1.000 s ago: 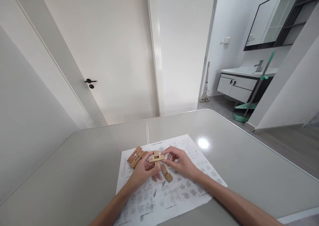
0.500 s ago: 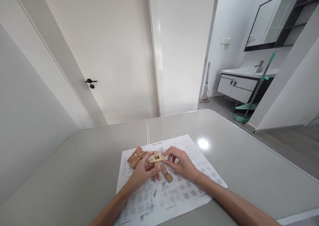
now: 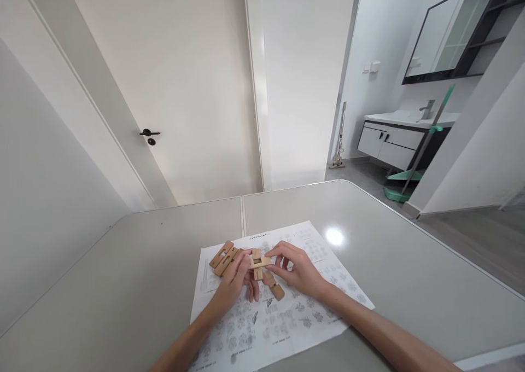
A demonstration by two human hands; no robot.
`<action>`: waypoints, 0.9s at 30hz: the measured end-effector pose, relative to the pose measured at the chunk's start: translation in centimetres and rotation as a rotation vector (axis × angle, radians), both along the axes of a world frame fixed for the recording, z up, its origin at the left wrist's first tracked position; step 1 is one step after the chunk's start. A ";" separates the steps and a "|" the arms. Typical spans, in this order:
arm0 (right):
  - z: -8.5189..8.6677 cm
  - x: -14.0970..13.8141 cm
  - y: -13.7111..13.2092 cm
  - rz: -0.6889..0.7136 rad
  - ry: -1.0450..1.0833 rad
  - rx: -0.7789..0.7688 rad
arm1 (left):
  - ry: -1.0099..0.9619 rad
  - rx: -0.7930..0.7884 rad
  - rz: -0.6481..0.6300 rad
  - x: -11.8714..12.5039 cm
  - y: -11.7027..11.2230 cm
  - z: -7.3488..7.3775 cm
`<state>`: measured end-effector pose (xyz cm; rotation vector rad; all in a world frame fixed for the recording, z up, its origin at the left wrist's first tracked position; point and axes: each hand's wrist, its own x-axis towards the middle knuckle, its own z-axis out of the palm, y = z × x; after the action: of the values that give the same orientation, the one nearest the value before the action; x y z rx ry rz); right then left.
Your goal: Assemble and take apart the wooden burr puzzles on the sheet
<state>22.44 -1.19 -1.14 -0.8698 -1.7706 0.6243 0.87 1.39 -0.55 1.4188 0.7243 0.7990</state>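
At the far left of my feed I have a pale door [image 3: 197, 87] with a black handle [image 3: 150, 133], beyond the far edge of the table [image 3: 164, 262]. Coming right, slotted wooden pieces [image 3: 223, 258] lie side by side on a printed sheet [image 3: 295, 325], slanting away to the right. The left hand [image 3: 233, 279] stands in my way there, hiding part of their near side. Just right of the hands' work, a loose notched block [image 3: 278, 291] rests on the sheet, its long axis running from far left to near right; its far end sits close to the held blocks. Well apart on the right, past the table, I see a mop [image 3: 340, 142], a white sink cabinet [image 3: 388, 139] under a mirror [image 3: 447, 35], and a long-handled green dustpan [image 3: 397, 195].

The joined blocks [image 3: 257, 261] are between the two hands, over the sheet. I read one bar lying crosswise, its long axis left to right, and a second piece crossing it, pointing away from the wearer. A recess shows at the crossing, facing up. The left hand is clasped about the bar's left end, and I can't make out every finger; the right hand [image 3: 296, 268] pinches its right end between thumb and fingertips.
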 end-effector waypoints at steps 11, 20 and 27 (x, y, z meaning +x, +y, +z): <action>-0.4 -0.4 -0.4 0.036 -0.010 0.033 | 0.080 0.083 0.084 0.3 -0.5 0.2; 0.0 -0.2 -0.2 -0.027 0.009 0.014 | 0.031 0.083 -0.052 -0.4 -0.6 0.8; 0.3 0.0 -0.2 -0.018 0.002 0.003 | 0.080 0.039 -0.044 -0.4 -0.6 0.7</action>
<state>22.44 -1.37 -0.84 -0.8821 -1.7594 0.6108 0.48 0.76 0.15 1.5043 0.7396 0.7287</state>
